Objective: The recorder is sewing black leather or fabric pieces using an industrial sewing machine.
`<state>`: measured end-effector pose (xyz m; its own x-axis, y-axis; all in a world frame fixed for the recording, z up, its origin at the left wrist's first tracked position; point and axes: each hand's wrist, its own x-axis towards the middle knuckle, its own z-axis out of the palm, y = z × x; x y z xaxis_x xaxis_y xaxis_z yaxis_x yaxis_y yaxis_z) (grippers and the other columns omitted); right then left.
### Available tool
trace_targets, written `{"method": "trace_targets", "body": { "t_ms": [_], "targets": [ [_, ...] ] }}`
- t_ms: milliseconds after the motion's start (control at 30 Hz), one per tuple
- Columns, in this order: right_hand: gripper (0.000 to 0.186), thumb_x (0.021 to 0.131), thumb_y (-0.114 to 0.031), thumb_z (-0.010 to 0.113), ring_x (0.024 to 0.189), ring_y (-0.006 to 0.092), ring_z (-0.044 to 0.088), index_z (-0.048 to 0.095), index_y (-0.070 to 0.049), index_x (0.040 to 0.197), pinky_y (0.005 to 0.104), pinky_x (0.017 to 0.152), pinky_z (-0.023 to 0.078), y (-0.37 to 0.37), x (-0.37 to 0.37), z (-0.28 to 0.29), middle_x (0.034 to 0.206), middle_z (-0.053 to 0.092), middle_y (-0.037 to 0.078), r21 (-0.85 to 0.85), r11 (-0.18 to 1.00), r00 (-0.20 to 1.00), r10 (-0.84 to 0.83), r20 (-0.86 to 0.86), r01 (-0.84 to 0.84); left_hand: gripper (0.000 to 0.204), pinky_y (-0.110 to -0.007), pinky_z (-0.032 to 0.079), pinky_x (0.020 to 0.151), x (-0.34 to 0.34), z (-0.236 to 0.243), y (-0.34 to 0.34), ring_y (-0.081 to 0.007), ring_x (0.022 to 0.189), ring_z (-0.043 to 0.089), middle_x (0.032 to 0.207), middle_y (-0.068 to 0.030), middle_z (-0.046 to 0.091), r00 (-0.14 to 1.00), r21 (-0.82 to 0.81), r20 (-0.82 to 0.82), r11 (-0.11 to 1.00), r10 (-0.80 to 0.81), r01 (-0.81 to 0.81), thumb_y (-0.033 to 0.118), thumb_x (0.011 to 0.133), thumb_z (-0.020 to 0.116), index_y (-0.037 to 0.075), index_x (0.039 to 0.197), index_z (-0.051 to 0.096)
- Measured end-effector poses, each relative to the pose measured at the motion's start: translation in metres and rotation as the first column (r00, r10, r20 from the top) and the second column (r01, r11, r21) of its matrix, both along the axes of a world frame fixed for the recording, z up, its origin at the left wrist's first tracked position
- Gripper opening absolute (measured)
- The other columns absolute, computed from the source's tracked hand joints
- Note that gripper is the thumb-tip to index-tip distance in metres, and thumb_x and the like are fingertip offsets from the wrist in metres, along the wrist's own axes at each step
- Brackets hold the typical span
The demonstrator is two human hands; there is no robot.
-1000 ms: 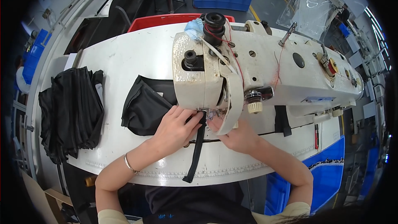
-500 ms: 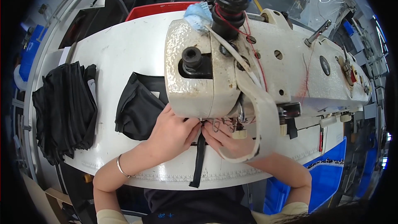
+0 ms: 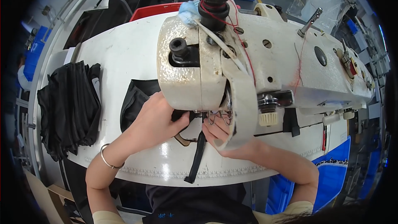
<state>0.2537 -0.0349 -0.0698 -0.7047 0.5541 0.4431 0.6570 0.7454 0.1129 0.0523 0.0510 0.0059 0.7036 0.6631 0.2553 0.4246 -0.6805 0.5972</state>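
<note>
My left hand (image 3: 155, 118) is left of the needle area of a cream sewing machine (image 3: 182, 87), its thumb and fingers closed on the edge of a black fabric piece (image 3: 134, 97). That piece lies partly beneath the hand and the machine head. My right hand (image 3: 219, 135) is on the other side, fingers bent together against the upper end of a narrow black strip (image 3: 196, 157). The machine's curved white arm and wire loops cover part of it. The strip hangs from the needle area toward the table's front edge. The needle itself is hidden.
A stack of black fabric pieces (image 3: 70, 110) lies at the left of the white table (image 3: 120, 49). A ruler scale runs along the front edge. Behind the table is a red bin (image 3: 155, 11); a blue bin (image 3: 331, 178) stands at right. Red thread (image 3: 244, 47) runs over the machine.
My left hand has shifted left, away from the right, uncovering a curved brown-edged part of the table. The strip's lower end has swung slightly left. The whole view has shifted a little.
</note>
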Motion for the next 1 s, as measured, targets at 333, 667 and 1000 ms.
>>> {"method": "trace_targets", "body": {
  "t_ms": [333, 667, 1000],
  "targets": [
    [0.024, 0.070, -0.013, 0.060, 0.095, 0.0274, 0.058, 0.064, 0.002, 0.089, 0.0367, 0.077, 0.050, 0.000, -0.002, 0.004, 0.095, 0.061, 0.014, 0.074, 0.997, 0.999, 0.014, 0.041, -0.017, 0.018, -0.036, 0.042, 0.069, -0.006, -0.006, 0.004, -0.0241, 0.078, 0.060, 0.077, -0.0109, 0.061, 0.905, 0.382, -0.422, 0.916, 0.055, 0.123, 0.004, 0.063, 0.069, 0.005, 0.080, 0.063],
    [0.023, 0.068, -0.013, 0.060, 0.089, 0.0256, 0.060, 0.064, 0.000, 0.088, 0.0356, 0.083, 0.048, -0.005, 0.005, 0.001, 0.096, 0.062, 0.011, 0.002, 1.000, 0.995, 0.014, -0.096, -0.014, 0.018, -0.039, 0.047, 0.061, -0.009, -0.052, -0.023, -0.0303, 0.071, 0.059, 0.079, -0.0123, 0.060, 0.985, 0.142, 0.037, 0.975, 0.167, -0.171, -0.006, 0.073, 0.064, 0.001, 0.089, 0.065],
    [0.014, 0.069, -0.013, 0.061, 0.082, 0.0227, 0.058, 0.060, -0.004, 0.079, 0.0379, 0.080, 0.049, -0.026, -0.002, -0.016, 0.089, 0.059, 0.008, -0.146, 0.988, 0.998, 0.033, -0.054, -0.041, 0.029, -0.030, 0.046, 0.063, -0.006, -0.055, -0.050, -0.0197, 0.082, 0.056, 0.096, -0.0063, 0.061, 0.975, 0.500, -0.200, 0.845, -0.098, 0.188, 0.008, 0.062, 0.063, 0.002, 0.090, 0.069]
  ]
}}
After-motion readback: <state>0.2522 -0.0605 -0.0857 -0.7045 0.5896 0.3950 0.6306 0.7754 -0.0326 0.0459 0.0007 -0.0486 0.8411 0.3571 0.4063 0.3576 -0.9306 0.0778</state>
